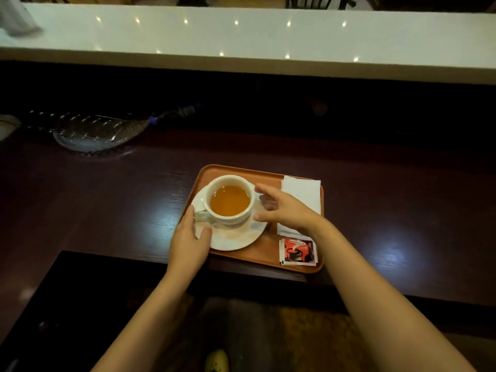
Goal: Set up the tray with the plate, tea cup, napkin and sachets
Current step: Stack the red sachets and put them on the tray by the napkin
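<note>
An orange tray (243, 257) sits at the near edge of the dark wooden table (107, 200), carrying a white saucer (236, 238) with a white tea cup (230, 200) of amber tea at its left end. A white napkin (302, 193) lies along the tray's right edge, and red sachets (298, 251) fill the near right corner. The left hand (188, 241) rests on the saucer's left rim, thumb on top — the right hand (285, 208) hovers beside the cup, fingers spread and holding nothing.
</note>
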Motion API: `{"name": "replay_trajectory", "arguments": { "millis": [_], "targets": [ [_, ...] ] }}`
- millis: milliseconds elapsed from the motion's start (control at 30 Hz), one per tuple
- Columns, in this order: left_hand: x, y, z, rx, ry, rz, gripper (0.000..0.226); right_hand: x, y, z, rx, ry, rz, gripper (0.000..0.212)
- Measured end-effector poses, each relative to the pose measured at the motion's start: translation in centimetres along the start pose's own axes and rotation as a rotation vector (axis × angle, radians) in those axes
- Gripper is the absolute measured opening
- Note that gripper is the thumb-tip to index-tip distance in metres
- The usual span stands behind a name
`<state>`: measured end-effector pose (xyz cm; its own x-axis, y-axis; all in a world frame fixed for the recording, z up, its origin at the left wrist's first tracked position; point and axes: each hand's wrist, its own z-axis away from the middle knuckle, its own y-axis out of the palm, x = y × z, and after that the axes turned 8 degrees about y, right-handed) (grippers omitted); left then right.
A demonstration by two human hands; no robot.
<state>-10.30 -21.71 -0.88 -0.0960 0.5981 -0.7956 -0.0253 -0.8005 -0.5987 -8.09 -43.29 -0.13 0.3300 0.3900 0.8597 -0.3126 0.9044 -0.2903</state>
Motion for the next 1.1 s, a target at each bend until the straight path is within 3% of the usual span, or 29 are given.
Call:
{"name": "replay_trajectory", "arguments": {
  "millis": [100,467,633,800,867,967,1100],
  "targets": [
    [1.0,-0.2,-0.8,0.028,0.004,0.082,0.055,0.0,1.5,-0.1,-0.012,-0.014,-0.063,0.07],
    [1.9,-1.7,-4.0,0.132,0.07,0.178,0.052,-0.2,5.8,0.8,-0.377,0.021,-0.232,0.059],
    [2.2,-2.2,-5.1,0.172,0.12,0.16,0.043,0.0,6.8,1.3,-0.401,0.045,-0.271,0.059],
    [1.7,-2.9,-7.6,0.145,0.141,0.161,0.042,-0.7,6.7,1.8,-0.702,0.195,-0.081,0.047],
    [1.1,-2.8,-8.7,0.202,0.118,0.185,0.036,-0.7,7.0,1.9,-0.701,0.261,-0.027,0.044],
    [0.8,-2.3,-9.5,0.3,0.044,0.176,0.055,-0.4,7.8,1.7,-0.643,0.291,-0.002,0.046],
    [0.8,-2.1,-9.5,0.302,0.038,0.178,0.058,-0.2,8.3,1.5,-0.66,0.321,-0.015,0.047]
  ]
}}
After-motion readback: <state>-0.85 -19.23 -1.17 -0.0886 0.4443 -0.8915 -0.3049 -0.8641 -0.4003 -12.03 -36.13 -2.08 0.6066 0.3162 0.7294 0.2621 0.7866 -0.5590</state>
